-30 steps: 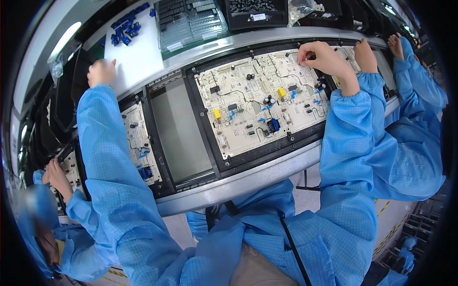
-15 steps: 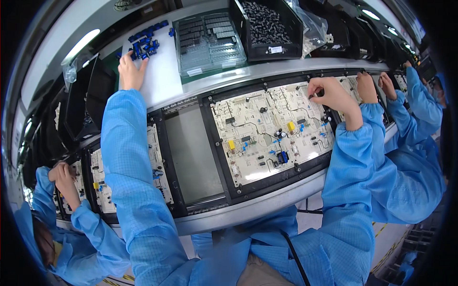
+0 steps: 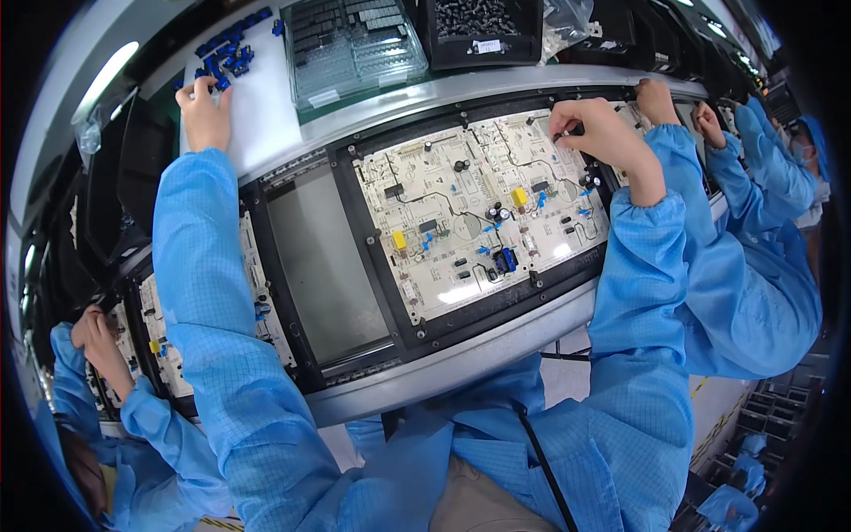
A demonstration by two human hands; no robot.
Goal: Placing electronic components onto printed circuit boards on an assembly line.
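Observation:
My left hand [image 3: 206, 117] reaches to the far left, its fingers spread at the near edge of a heap of small blue components [image 3: 223, 58]. These lie on a white sheet [image 3: 261, 111]; whether a fingertip touches one is hard to see. Over the upper right of a pale circuit board panel [image 3: 452, 213], my right hand [image 3: 612, 146] pinches a small dark component [image 3: 566, 133]. The panel sits in a black frame [image 3: 401, 306] and carries yellow, blue and black parts, among them a blue component [image 3: 505, 260] near its lower edge.
Behind the rail stand a clear tray [image 3: 350, 53] of dark parts and a black bin [image 3: 483, 35] full of small black pieces. Left of the panel is a grey gap [image 3: 328, 266] in the line. Co-workers' hands [image 3: 658, 102] [image 3: 102, 341] work at both sides.
The whole view has shifted, so the bench and panel appear further left and higher. My left hand stays at the blue components, and my right hand still pinches the dark component over the panel.

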